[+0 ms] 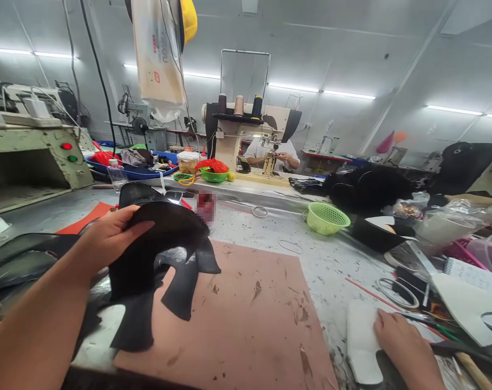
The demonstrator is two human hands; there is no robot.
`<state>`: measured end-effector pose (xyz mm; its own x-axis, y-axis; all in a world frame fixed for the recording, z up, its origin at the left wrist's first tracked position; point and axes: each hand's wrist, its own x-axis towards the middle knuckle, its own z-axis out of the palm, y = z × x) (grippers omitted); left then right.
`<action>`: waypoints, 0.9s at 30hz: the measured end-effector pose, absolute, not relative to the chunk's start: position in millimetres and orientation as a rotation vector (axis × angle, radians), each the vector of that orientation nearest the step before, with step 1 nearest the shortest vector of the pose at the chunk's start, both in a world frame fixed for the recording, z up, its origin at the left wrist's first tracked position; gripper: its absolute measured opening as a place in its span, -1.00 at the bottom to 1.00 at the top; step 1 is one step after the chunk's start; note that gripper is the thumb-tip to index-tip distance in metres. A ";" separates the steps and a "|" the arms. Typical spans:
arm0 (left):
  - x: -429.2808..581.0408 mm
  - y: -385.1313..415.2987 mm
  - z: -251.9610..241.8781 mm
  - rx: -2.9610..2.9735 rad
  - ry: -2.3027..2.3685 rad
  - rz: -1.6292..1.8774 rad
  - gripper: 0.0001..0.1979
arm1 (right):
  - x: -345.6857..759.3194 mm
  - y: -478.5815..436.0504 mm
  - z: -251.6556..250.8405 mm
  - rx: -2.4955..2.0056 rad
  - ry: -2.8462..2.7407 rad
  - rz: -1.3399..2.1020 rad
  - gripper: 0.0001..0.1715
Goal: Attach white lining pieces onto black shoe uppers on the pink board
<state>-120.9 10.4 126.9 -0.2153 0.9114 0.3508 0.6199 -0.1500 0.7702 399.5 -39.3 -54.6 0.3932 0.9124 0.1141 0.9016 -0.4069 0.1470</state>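
Observation:
My left hand (pixel 114 233) grips the upper edge of a black curved piece (pixel 142 271) of leather-like material, thumb on the near face. This piece hangs over the left part of a pinkish-brown board (pixel 250 319). More black cut pieces (pixel 185 287) show behind it and lie to its left. On the right, my right hand (pixel 408 346) is low over the table, its fingers curled at the edge of a white curved piece (pixel 362 341). The fingertips are partly hidden, but the hand looks closed on that edge.
A green basket (pixel 327 218) stands beyond the board. White templates (pixel 465 303), a notebook (pixel 481 279) and a wooden handle (pixel 473 371) crowd the right side. At the back are a sewing machine (pixel 250 130) and a person (pixel 289 154) working. A machine (pixel 34 157) with lit buttons stands left.

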 end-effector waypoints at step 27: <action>272.3 15.3 -9.6 2.872 0.749 0.109 -0.48 | 437.7 -37.5 -18.9 2.302 2.203 -0.580 -0.80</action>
